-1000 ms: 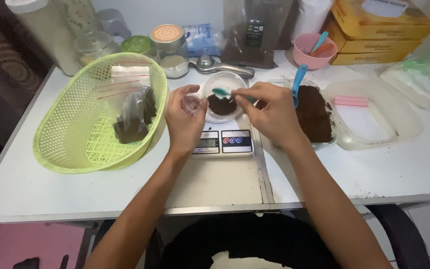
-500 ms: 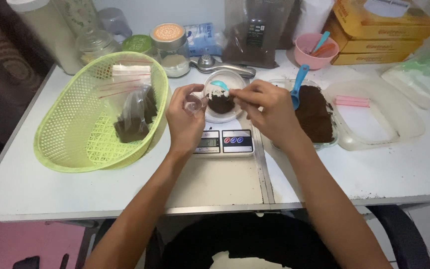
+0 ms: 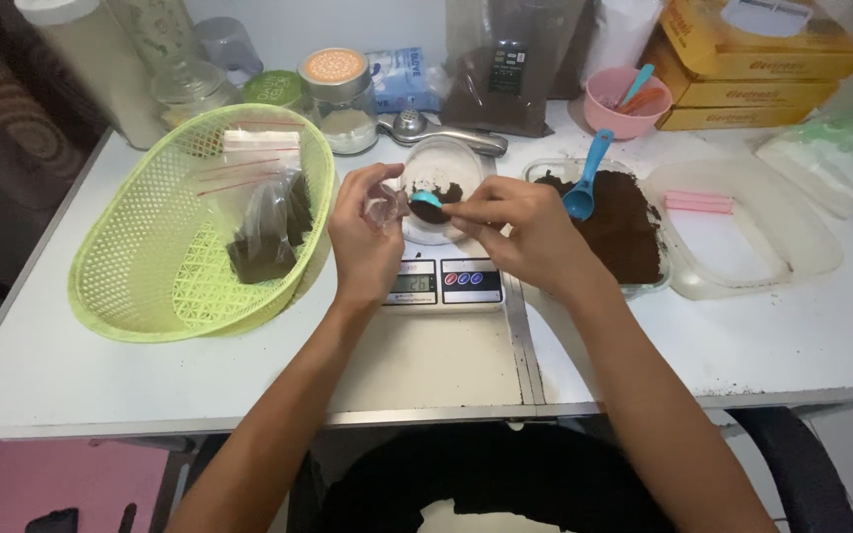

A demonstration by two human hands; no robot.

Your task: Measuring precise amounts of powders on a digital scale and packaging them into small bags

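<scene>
Above the scale (image 3: 443, 284), small spoon (image 3: 426, 201) pinched in right hand (image 3: 525, 232), left hand (image 3: 365, 237) pinching clear bag (image 3: 387, 209).

1. Green basket (image 3: 140, 286), left, holding filled clear bags (image 3: 264, 232).
2. Jars (image 3: 338, 99) along far edge.
3. Pink cup (image 3: 619, 104) and yellow boxes (image 3: 752, 59), far right.
4. Clear lid (image 3: 782, 237), right.

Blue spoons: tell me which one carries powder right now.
The small teal spoon pinched in the right hand over the bowl on the scale, loaded with dark powder. The bigger blue scoop rests in the powder tray; a third stands in the pink cup.
</scene>
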